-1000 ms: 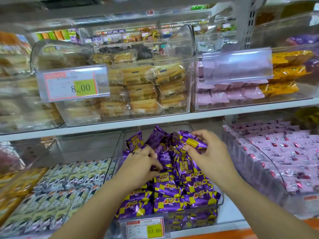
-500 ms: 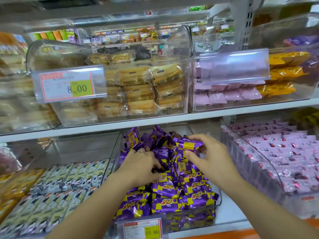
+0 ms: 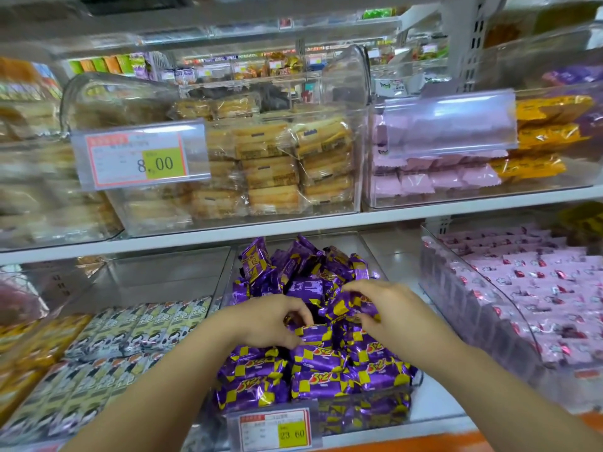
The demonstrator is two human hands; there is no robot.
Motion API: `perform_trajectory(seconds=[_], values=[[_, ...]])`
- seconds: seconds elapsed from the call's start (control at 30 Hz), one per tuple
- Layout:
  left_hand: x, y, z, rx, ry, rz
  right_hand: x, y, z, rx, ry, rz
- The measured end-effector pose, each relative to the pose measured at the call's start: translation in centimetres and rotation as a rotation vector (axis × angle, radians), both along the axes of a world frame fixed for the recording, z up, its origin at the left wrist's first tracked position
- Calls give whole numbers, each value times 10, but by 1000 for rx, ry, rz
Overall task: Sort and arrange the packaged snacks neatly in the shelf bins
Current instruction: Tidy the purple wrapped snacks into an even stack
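Note:
A clear bin (image 3: 375,256) on the lower shelf holds several purple-and-yellow snack packs (image 3: 254,370). The front packs lie in flat rows; those at the back are a loose heap (image 3: 293,262). My left hand (image 3: 267,321) curls its fingers over one pack (image 3: 313,332) in the middle of the bin. My right hand (image 3: 388,308) pinches another purple pack (image 3: 349,305) just above the pile, a little to the right of the left hand.
Left of the bin lie grey-and-white packs (image 3: 130,331) and yellow ones (image 3: 26,347). A bin of pink packs (image 3: 538,288) stands at the right. The upper shelf carries cake packs (image 3: 270,171) behind a price tag (image 3: 140,158), and pink packs (image 3: 434,181).
Both hands have drawn back from the heap at the rear toward the bin's middle. The right hand has brought a purple pack down with it; the left now curls on a pack.

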State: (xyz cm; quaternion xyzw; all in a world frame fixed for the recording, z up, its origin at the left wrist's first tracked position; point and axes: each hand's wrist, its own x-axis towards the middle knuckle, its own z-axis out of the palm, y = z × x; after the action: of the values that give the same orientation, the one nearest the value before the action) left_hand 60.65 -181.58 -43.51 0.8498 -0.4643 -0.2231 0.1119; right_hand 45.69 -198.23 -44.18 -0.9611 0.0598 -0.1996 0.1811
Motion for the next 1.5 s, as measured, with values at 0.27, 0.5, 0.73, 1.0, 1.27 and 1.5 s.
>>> perform_trajectory(seconds=[0.27,0.5,0.73,1.0,1.27,1.5], values=[[-17,16,-5,-24,-60,-14,3,8,-1,-311,123,-55],[-19,34,-12,-102,-100,17,27,26,-5,-138,149,87],[-11,52,6,-221,-378,175,47,23,-10,-72,273,171],[0,56,6,105,-606,48,51,28,-12,-25,458,232],[-8,54,5,349,-659,12,47,36,-11,8,390,266],[-8,57,14,355,-649,42,38,32,-1,-27,356,248]])
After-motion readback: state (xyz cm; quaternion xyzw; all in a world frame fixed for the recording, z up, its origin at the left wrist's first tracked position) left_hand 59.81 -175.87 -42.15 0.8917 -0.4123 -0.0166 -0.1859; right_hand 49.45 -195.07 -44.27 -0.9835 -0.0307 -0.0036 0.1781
